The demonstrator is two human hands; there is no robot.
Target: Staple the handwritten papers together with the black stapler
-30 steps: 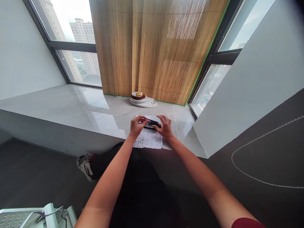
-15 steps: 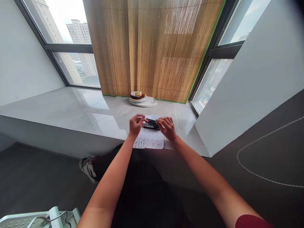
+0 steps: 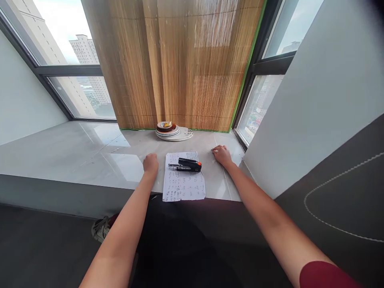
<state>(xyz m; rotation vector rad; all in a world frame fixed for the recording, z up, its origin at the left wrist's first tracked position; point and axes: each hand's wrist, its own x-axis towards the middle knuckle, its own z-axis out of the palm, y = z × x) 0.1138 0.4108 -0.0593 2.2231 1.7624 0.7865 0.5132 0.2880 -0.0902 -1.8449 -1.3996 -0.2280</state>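
Note:
On the pale stone ledge lies a sheet of paper (image 3: pixel 183 188) covered in handwriting. Across its upper half rests a black stapler (image 3: pixel 190 164) with an orange spot at its right end. Slim pens (image 3: pixel 177 167) lie against the stapler, pointing left. My left hand (image 3: pixel 151 163) rests on the ledge left of the paper, fingers curled closed; whatever may be inside is hidden. Well right of the paper, my right hand (image 3: pixel 222 154) is low over the ledge, its fingertips pinched on a small dark thing too tiny to name.
A stack of plates (image 3: pixel 171 134) stands at the back of the ledge (image 3: pixel 132 140), before a bamboo blind (image 3: pixel 180 72). Windows flank the blind, and a grey wall (image 3: pixel 315 88) rises on the right. A shoe (image 3: pixel 100 229) shows below the ledge.
Both hands have come away from the stapler and pens, the left one moving left and the right one moving right. Stapler and pens now lie on the paper, untouched. The view has shifted slightly.

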